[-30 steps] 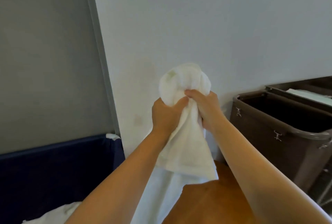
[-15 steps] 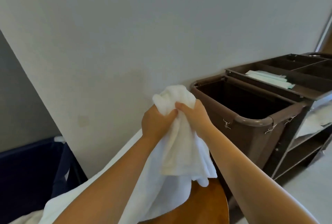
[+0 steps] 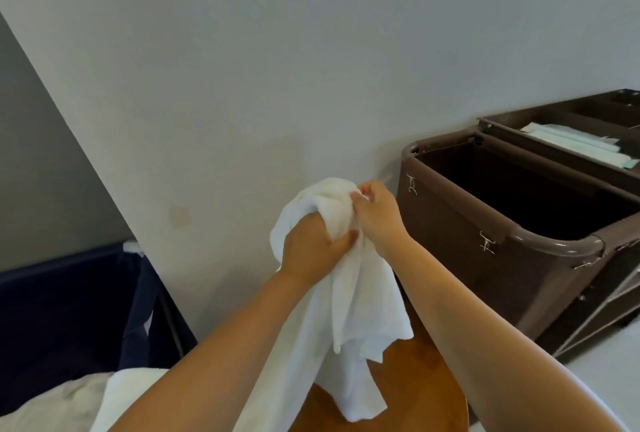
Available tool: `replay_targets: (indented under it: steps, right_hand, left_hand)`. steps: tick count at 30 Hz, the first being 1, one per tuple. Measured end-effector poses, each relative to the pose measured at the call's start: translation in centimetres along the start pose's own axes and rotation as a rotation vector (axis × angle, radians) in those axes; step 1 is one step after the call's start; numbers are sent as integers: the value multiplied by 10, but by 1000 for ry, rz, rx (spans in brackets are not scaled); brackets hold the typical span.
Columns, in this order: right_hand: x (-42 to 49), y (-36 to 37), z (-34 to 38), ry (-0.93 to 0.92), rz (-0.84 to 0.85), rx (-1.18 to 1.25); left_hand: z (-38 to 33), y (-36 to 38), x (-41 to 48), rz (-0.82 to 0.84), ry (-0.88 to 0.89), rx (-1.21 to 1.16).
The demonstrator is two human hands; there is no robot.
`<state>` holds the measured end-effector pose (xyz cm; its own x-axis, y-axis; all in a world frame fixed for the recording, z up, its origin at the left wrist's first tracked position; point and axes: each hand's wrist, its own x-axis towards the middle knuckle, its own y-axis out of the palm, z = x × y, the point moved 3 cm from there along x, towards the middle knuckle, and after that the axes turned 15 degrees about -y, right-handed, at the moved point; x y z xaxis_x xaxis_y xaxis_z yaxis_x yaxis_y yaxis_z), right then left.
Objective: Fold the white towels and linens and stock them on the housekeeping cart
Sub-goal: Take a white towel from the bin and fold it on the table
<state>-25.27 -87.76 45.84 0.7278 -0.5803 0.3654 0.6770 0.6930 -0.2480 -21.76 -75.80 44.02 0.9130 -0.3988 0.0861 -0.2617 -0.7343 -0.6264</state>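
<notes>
A white towel (image 3: 356, 293) is held up before the wall, above a wooden table (image 3: 426, 390), with its lower part hanging loose. Its bunched upper part is gripped by the left hand (image 3: 311, 248), fingers curled around the cloth. An edge at the top is pinched by the right hand (image 3: 379, 213). The brown cart (image 3: 467, 258) stands just to the right, with folded cloths (image 3: 575, 146) laid on its top tray. More linens (image 3: 45, 407) are heaped at the lower left, by a navy hamper (image 3: 62, 310).
</notes>
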Motion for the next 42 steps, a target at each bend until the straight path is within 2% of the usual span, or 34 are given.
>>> replay_targets:
  steps: [4,7,10,14,20,24,26,30,37,42]
  right_hand:
    - [10,23,-4,-43,36,-75]
    - [16,43,-10,-50,208,-129]
    - [18,69,-14,-100,383,-178]
    - [26,82,-20,-154,426,-200]
    - [25,81,-49,-111,416,-113]
    - [18,72,-79,-43,570,-215]
    - [11,68,-97,23,620,-184]
    - [7,59,-119,155,497,-10]
    - [47,38,-117,10,455,-216]
    - [65,26,-113,-24,398,-259]
  left_hand:
    - [27,-17,23,-41,19,115]
    - [40,-29,43,-72,78,67]
    - [53,-28,60,71,127,159]
    - [77,-27,72,200,-60,50]
    - [69,-15,70,173,-193,-140]
    - [50,-14,69,119,-244,-223]
    - [36,-20,72,71,-222,-234]
    - [20,-37,79,-17,-173,-274]
    - [60,-64,97,-102,-307,-129]
    - [81,-70,102,-134,-350,-62]
